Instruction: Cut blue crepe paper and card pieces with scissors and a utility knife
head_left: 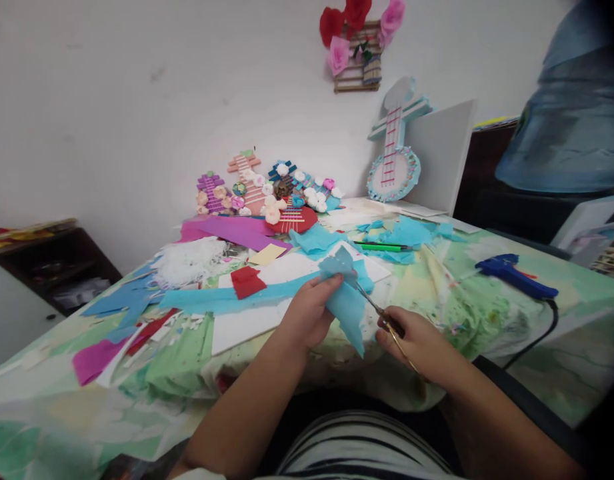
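My left hand (314, 307) is closed on a piece of light blue crepe paper (347, 310), thumb on top, near the table's front edge. One part of the paper stands up above the thumb and a pointed end hangs below. In my right hand (411, 337) are scissors (381, 313) with gold-coloured handles. Their blades reach up and left to the paper's right side; how far apart the blades are I cannot tell. Behind my left hand lies a long light blue paper strip (207, 298) with a red paper scrap (247, 283) on it.
A blue glue gun (517, 275) with a black cord lies at the right. Beyond my hands are a green pen (381, 247) and blue paper scraps (409, 231). Small decorated stick crafts (251, 187) stand by the wall, with a banjo-shaped craft (394, 167) to the right. White shreds (187, 263) lie left.
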A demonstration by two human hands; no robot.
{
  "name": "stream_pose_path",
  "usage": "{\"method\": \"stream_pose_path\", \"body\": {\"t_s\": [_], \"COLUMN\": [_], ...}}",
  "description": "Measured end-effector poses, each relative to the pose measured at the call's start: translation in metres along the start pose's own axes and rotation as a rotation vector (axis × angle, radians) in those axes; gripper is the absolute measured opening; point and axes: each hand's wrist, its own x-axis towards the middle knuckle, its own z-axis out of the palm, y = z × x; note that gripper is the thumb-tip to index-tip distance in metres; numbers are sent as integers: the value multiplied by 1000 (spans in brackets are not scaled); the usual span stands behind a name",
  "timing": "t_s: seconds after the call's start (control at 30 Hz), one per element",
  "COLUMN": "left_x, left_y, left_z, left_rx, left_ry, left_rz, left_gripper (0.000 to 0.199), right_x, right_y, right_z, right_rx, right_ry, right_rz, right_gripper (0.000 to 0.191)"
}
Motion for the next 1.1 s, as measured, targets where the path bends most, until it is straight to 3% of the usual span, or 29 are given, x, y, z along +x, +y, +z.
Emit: {"method": "stream_pose_path", "body": {"t_s": [0.33,0.6,0.87,1.1], "left_x": [-5,-6,-12,-13], "left_y": [5,-3,-3,-5], "left_z": [-3,-7,-8,-12], "left_rx": [-229,-81,66,143], "left_ry": [15,41,200,156], "left_rz": [35,83,108,110], "left_gripper": [12,17,26,29], "right_x": [1,0,6,5], "right_y": [-2,-7,2,3], "right_z": [0,-5,4,3], "right_rx": [28,96,90,104], "right_ry": [-70,-71,-108,-115], "right_rz": [-77,-114,-65,-59], "right_gripper": [22,23,28,29]}}
